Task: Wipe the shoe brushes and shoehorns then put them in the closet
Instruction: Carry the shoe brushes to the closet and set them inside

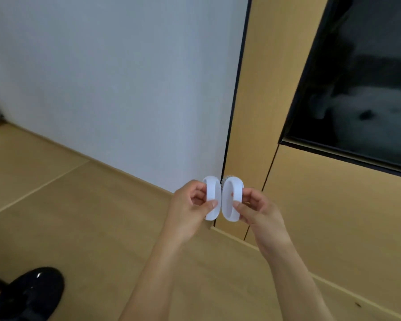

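Two white shoe brushes are held up side by side in front of the closet, their looped handles facing the person and almost touching. One, the left brush (212,200), is pinched by the left hand (192,205), thumb curled over its lower rim. Its twin, the right brush (232,200), sits in the grip of the right hand (255,207), with pale bristles (227,178) peeping out at the top between them. Behind them stands the wooden closet door (333,216), beside a white wall (125,89). Down on the wooden floor (102,228) lies a glossy black shoe (30,295).
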Action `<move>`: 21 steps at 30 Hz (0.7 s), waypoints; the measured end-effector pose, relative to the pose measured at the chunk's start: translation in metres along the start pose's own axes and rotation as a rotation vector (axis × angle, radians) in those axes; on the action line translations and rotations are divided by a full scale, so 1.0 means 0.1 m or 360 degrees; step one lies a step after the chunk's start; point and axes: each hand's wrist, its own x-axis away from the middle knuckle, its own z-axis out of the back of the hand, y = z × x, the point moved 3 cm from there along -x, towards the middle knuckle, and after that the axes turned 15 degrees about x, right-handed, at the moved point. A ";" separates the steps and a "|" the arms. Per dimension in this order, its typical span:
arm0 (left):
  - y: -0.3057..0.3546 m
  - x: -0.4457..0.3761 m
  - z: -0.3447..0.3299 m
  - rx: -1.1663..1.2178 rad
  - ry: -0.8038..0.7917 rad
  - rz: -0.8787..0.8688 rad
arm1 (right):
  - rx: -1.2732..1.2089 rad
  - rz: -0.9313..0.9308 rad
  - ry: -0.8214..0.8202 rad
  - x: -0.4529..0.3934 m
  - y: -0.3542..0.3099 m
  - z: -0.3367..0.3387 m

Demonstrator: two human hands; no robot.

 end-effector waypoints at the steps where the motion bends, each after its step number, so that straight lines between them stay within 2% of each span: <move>1: -0.02 -0.11 0.12 0.0007 0.0028 -0.0008 | -0.0001 0.0009 -0.0033 -0.15 -0.02 -0.12; 15: -0.33 -1.93 1.87 -0.0068 0.0606 -0.0075 | -0.0053 0.0222 -0.0602 -2.56 -0.28 -2.10; 21: -0.21 -2.95 2.65 -0.0156 0.0878 -0.0110 | -0.0111 0.0289 -0.0841 -3.79 -0.66 -3.05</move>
